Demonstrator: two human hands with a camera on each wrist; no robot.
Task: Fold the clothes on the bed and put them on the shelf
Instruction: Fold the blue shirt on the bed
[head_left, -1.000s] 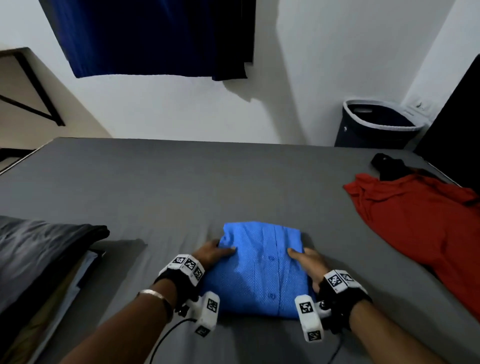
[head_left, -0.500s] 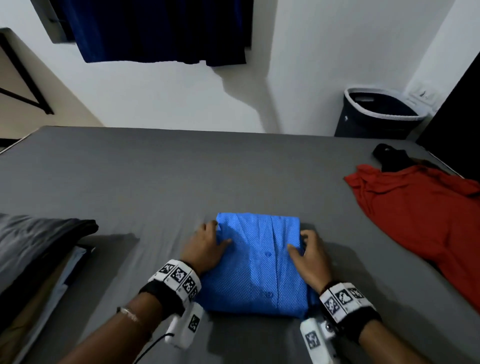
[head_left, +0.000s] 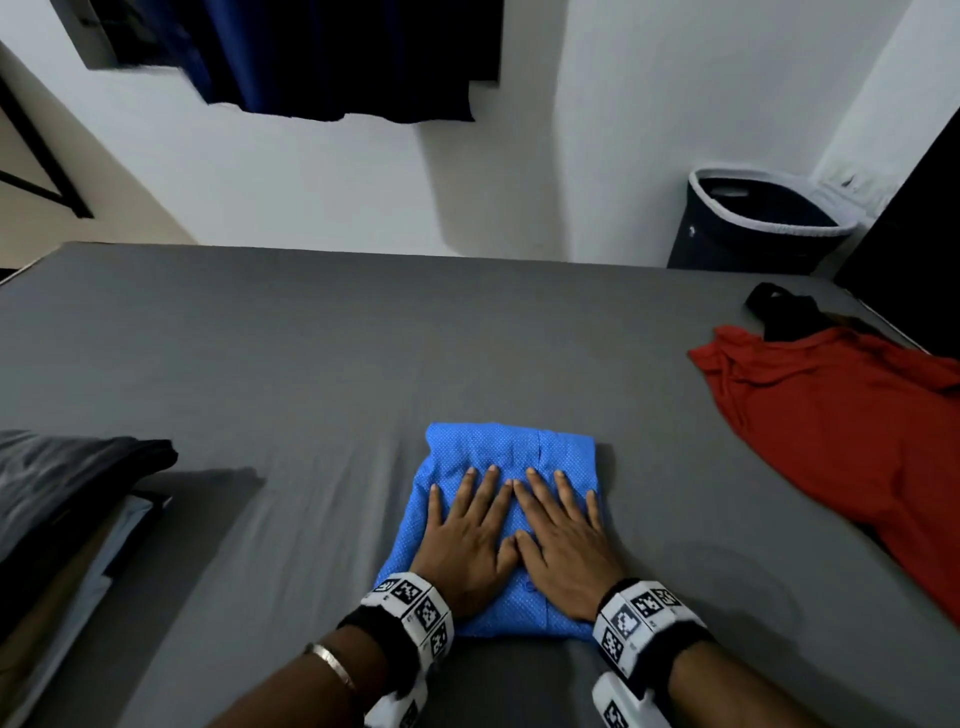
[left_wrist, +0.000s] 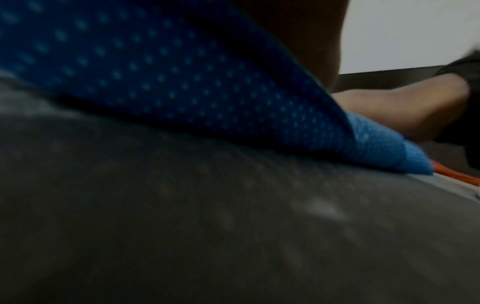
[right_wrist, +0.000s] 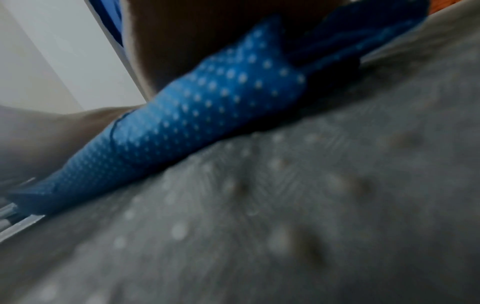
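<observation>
Both hands have slid from the side edges of the folded blue shirt (head_left: 511, 452) onto its top.

Left hand (head_left: 465, 540) and right hand (head_left: 563, 545) lie flat, fingers straight and spread, index fingertips touching, pressing the shirt into the grey bed (head_left: 311, 364) and gripping nothing. The wrist views show the dotted fabric squashed under the palms. A red garment (head_left: 841, 415) lies well to the right of the shirt, unfolded. To do this well, I judge 2 flat palms should sweep outward from the button line, evenly, so layers do not shift before lifting.
</observation>
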